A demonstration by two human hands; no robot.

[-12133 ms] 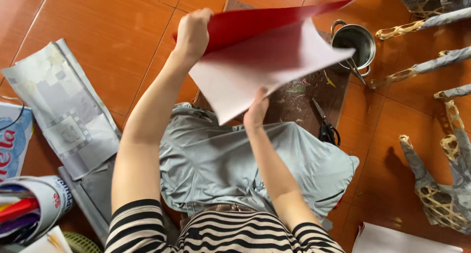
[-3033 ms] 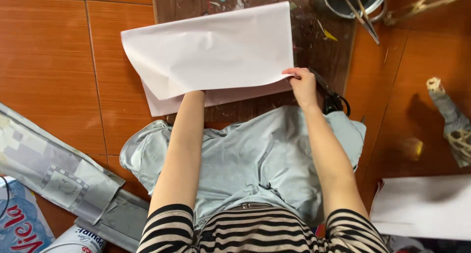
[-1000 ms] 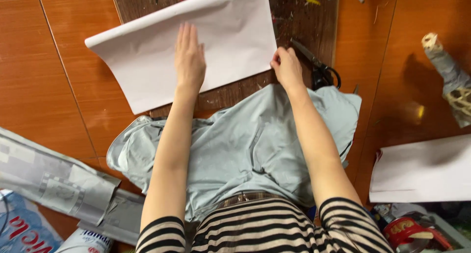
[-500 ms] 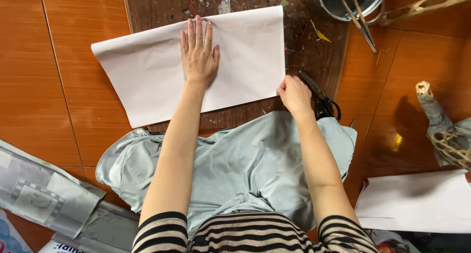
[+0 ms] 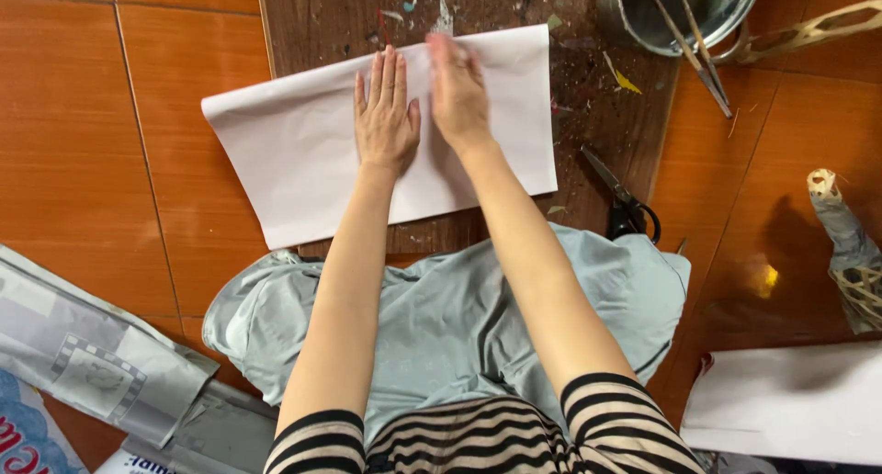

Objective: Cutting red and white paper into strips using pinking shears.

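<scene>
White paper [image 5: 303, 162] under both flat hands, right hand [image 5: 457, 90] blurred.

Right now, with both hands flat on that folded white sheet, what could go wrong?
The white sheet hangs off the wooden board at its left end, so the crease under the left hand and right hand may run crooked. Paint flecks on the board might mark the paper. The scissors lie close beside the right forearm.

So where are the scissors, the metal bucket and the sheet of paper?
scissors [image 5: 617, 198]: head view, on the blades near the pivot.
metal bucket [image 5: 634, 19]: head view, on its left wall.
sheet of paper [image 5: 294, 162]: head view, on its bare left half.
</scene>
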